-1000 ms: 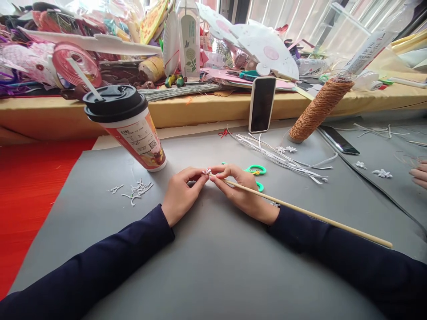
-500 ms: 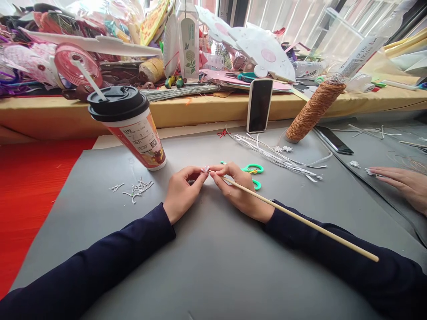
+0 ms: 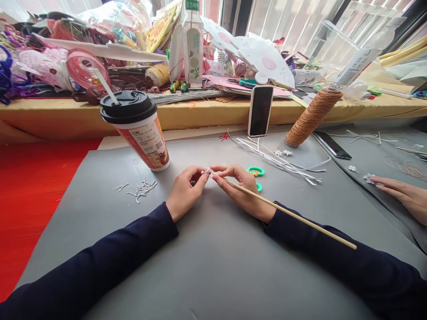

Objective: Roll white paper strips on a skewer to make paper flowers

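Observation:
My left hand (image 3: 187,190) pinches a small white flower-like piece (image 3: 207,170) between thumb and fingertips. Close beside it, my right hand (image 3: 240,192) is closed on a thin wooden stick (image 3: 293,213), whose long end runs back over my right forearm. The stick's front tip meets the white piece, partly hidden by my fingers. Behind my right hand lie scissors with green handles (image 3: 256,171), their blades mostly covered. Short white cord scraps (image 3: 144,189) lie to the left of my left hand.
A lidded paper cup (image 3: 142,138) stands at left. Behind are white cords (image 3: 276,155), an upright phone (image 3: 260,111), a brown cord spool (image 3: 313,116) and another phone (image 3: 332,145). Another person's hand (image 3: 403,193) touches a white flower at right. Craft materials crowd the ledge (image 3: 213,111).
The stick's rear end has shifted left and slightly up. Both hands stay close together at the white piece. The camera view has moved slightly.

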A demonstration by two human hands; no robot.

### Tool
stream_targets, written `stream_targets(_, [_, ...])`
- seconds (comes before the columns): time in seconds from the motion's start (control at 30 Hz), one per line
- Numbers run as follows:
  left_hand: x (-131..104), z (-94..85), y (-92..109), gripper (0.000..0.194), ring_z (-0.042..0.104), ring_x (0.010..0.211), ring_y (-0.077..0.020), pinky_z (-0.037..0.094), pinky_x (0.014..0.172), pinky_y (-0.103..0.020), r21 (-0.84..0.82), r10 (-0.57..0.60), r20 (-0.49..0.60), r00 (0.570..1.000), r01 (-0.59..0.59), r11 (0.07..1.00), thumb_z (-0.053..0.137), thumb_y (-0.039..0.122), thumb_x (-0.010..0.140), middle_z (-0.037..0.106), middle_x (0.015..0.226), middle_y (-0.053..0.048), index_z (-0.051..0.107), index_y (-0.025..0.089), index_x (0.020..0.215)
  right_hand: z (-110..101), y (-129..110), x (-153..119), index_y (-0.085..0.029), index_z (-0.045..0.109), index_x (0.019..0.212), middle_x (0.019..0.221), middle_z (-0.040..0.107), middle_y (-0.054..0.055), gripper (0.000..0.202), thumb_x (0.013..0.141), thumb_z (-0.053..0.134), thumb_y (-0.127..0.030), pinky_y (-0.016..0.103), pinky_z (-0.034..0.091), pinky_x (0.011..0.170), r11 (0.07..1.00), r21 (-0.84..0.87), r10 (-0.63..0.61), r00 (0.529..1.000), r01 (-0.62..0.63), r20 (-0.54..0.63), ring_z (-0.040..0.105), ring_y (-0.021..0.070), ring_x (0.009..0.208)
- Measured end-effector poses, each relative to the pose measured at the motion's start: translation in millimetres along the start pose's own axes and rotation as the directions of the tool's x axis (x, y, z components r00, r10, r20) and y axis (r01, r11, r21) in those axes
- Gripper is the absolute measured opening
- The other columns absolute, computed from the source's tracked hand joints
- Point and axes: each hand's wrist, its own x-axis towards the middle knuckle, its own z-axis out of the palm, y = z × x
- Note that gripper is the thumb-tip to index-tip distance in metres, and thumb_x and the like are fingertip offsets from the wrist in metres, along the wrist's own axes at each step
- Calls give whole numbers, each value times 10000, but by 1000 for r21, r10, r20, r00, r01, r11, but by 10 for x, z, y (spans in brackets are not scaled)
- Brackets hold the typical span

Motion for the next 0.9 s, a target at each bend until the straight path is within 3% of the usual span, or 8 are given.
stream_targets(0.9, [12, -11, -68, 255, 555, 735, -142, 436, 669, -239, 38, 7, 35, 999, -8, 999, 486, 361, 773, 622, 821, -47, 608, 147, 841, -25, 70, 12, -199, 514, 737, 946, 639, 16, 73, 768, 548, -256, 306, 434, 802, 992, -95, -89, 996, 88, -2, 596, 139, 858])
